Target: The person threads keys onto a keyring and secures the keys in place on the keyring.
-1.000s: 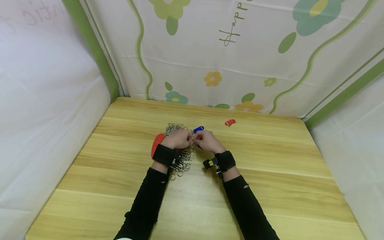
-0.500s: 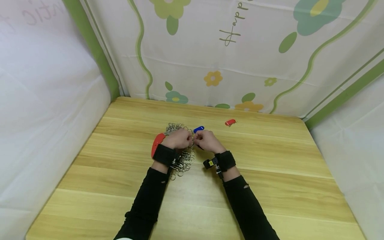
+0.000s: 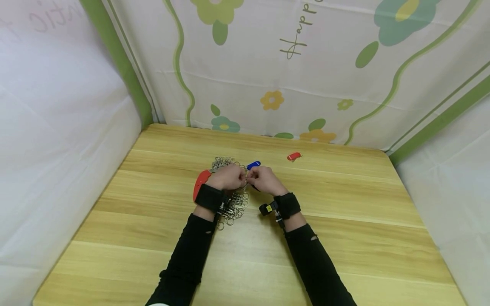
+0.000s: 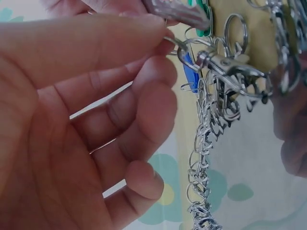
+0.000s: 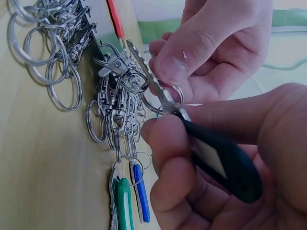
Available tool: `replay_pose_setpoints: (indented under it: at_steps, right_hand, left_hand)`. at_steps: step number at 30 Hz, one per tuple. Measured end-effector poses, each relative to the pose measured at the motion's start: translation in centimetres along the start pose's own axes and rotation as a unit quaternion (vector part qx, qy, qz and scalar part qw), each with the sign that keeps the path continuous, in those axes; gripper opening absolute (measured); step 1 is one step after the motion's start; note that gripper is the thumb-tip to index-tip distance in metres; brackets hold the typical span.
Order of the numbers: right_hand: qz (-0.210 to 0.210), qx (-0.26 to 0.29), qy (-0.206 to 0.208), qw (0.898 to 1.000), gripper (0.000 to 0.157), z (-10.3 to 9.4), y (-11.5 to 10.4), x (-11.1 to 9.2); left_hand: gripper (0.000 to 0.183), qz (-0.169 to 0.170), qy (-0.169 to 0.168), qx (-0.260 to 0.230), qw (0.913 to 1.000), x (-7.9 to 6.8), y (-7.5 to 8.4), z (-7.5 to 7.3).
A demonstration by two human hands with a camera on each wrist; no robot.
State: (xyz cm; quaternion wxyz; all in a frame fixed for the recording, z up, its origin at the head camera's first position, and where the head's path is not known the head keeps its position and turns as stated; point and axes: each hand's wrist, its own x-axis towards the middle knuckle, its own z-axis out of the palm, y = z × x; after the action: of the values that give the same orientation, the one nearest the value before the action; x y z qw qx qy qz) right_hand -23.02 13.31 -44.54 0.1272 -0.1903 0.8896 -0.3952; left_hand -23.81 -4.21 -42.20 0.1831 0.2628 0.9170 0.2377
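Near the table's middle, my left hand (image 3: 229, 176) and right hand (image 3: 266, 180) meet with fingertips almost together. Between left thumb and index finger I pinch a metal split ring (image 5: 178, 93), which hangs on a silver swivel clasp (image 4: 230, 67). My right fingers hold a toothed key (image 5: 148, 72) with a dark key tag (image 5: 230, 165), close against that ring. Whether the key is threaded on it, I cannot tell. Below hang more clasps (image 5: 112, 105) in a cluster. A green key tag (image 5: 124, 206) and a blue key tag (image 5: 141, 191) hang beneath them.
A red-edged piece (image 3: 200, 185) lies under and left of my left wrist, with rows of clasps and rings (image 3: 235, 208) along it. Farther back on the wooden table (image 3: 344, 238) lies a red key tag (image 3: 294, 156). Patterned cloth (image 3: 237, 76) stands behind.
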Motion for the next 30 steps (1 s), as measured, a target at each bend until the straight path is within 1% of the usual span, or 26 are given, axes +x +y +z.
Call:
replay_pose_setpoints:
  at_steps: [6, 13, 17, 24, 30]
  right_hand:
    - [-0.005, 0.002, 0.002, 1.0, 0.008, 0.0, -0.04, -0.07]
    - [-0.006, 0.006, -0.003, 1.0, 0.007, 0.09, 0.05, -0.05]
    - [-0.001, 0.003, -0.002, 1.0, 0.007, 0.13, -0.02, -0.02]
    - [0.016, 0.003, 0.005, 1.0, 0.008, 0.25, -0.04, 0.1]
    - [0.007, 0.002, 0.004, 1.0, 0.007, 0.26, -0.03, 0.05]
  left_hand:
    - [0.035, 0.001, -0.003, -0.004, 1.0, -0.04, 0.06, -0.04]
    - [0.031, -0.013, -0.008, -0.003, 0.9999, -0.09, 0.14, -0.08]
    - [0.03, -0.018, -0.003, -0.009, 0.9998, -0.04, 0.05, -0.05]
    - [0.032, -0.012, 0.003, -0.012, 0.9999, -0.01, -0.12, -0.02]
    - [0.033, -0.005, 0.002, -0.006, 1.0, 0.08, -0.12, -0.02]
